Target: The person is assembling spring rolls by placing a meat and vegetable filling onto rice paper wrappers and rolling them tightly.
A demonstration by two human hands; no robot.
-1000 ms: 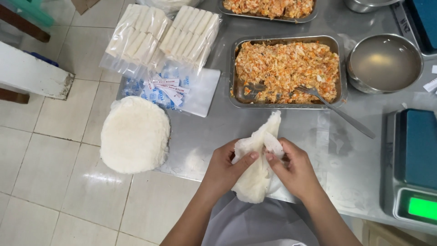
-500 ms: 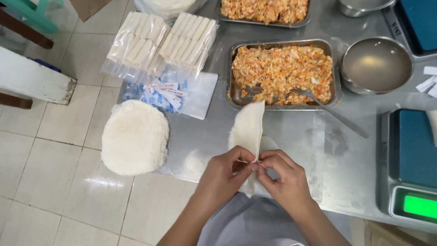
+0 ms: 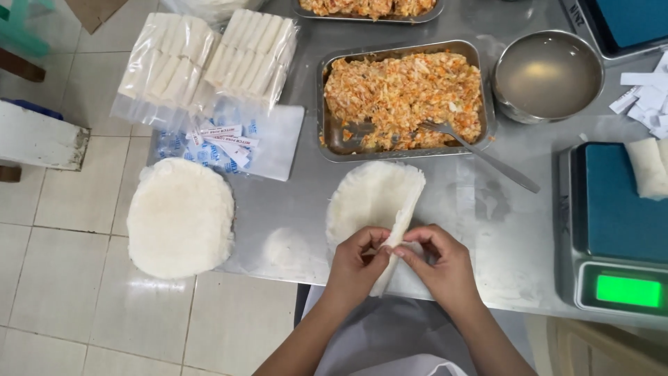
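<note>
A thin white round wrapper [image 3: 369, 202] lies on the steel table [image 3: 292, 216] in front of me, its right side folded over and lifted. My left hand [image 3: 358, 261] and my right hand [image 3: 438, 264] pinch that folded edge between fingertips near the table's front edge. Behind the wrapper stands a metal tray [image 3: 403, 101] of orange shredded filling with a fork [image 3: 480, 157] resting in it.
A stack of round wrappers [image 3: 181, 216] overhangs the table's left edge. Packs of white rolls [image 3: 209, 59] and a bag of labels [image 3: 229, 139] lie at the back left. A steel bowl [image 3: 546, 76] of liquid and a blue scale [image 3: 616, 223] holding one roll [image 3: 647, 167] sit right.
The wrapper was bunched and held up in both hands; now it is spread out flat on the table with only its right edge still lifted in my fingers.
</note>
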